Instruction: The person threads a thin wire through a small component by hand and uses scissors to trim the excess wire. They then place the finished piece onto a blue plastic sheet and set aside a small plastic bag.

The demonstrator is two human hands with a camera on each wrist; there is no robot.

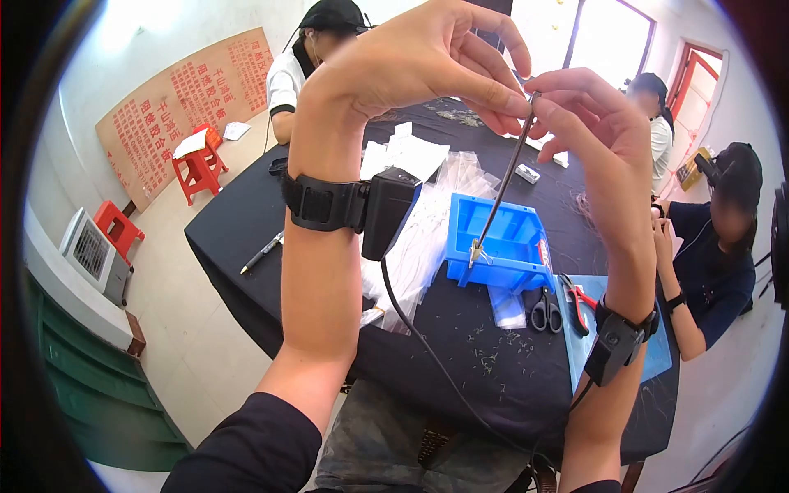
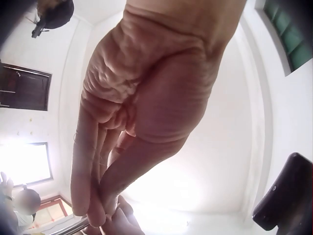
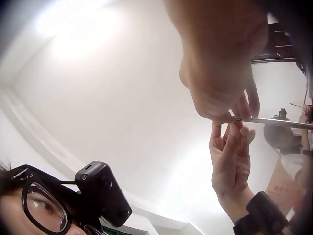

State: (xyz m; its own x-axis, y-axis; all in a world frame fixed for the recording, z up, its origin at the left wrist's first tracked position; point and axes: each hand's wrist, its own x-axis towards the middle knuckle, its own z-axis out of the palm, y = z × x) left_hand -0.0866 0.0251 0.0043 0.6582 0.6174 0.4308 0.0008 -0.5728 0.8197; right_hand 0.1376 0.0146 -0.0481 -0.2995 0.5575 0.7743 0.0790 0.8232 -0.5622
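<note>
Both hands are raised high over the table in the head view. Between thumb and fingertips, my left hand [image 1: 444, 62] pinches the top end of a slim, shiny metal rod [image 1: 508, 177]. At that same end, the thumb and fingers of my right hand [image 1: 596, 115] pinch it too, fingertips close to the left ones. The rod slants down to the left, with a small gold-coloured piece [image 1: 477, 253] at its lower end, overlapping the front wall of a blue plastic bin [image 1: 501, 275]. In the right wrist view, the rod [image 3: 279, 122] sticks out sideways from the fingers.
Clear plastic bags [image 1: 411, 255] and white papers [image 1: 403, 156] lie left of the bin. Black scissors [image 1: 546, 312], red-and-black pliers [image 1: 575, 306] and a blue mat [image 1: 649, 366] are at the right. A pen [image 1: 261, 253] lies at left. Other people sit around the black-covered table [image 1: 246, 218].
</note>
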